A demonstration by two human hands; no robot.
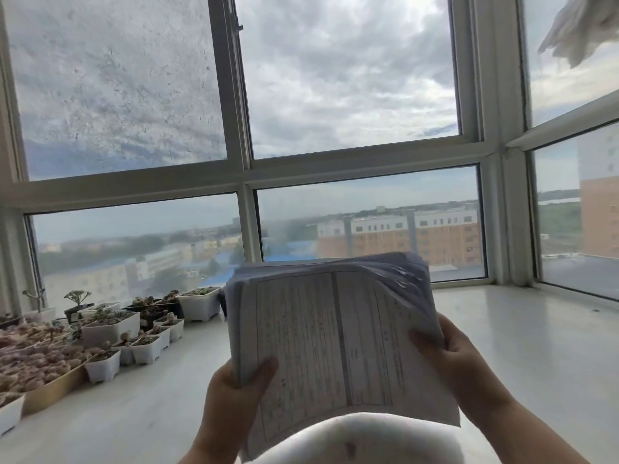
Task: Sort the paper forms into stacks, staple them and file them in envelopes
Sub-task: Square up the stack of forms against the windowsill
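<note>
A thick stack of printed paper forms (pixel 335 333) is held up in front of me, above the white sill, printed tables facing me. My left hand (pixel 234 393) grips its lower left edge, thumb on the top sheet. My right hand (pixel 449 356) grips the right edge, thumb pressed on the front. The sheets at the upper right corner are fanned and curled. No stapler or envelope is in view.
A wide white windowsill (pixel 519 346) stretches ahead, below large windows (pixel 351 95). Several small white pots of succulents (pixel 110 333) and a gold tray (pixel 50 390) crowd its left side. A white rounded shape (pixel 351 440) fills the bottom centre.
</note>
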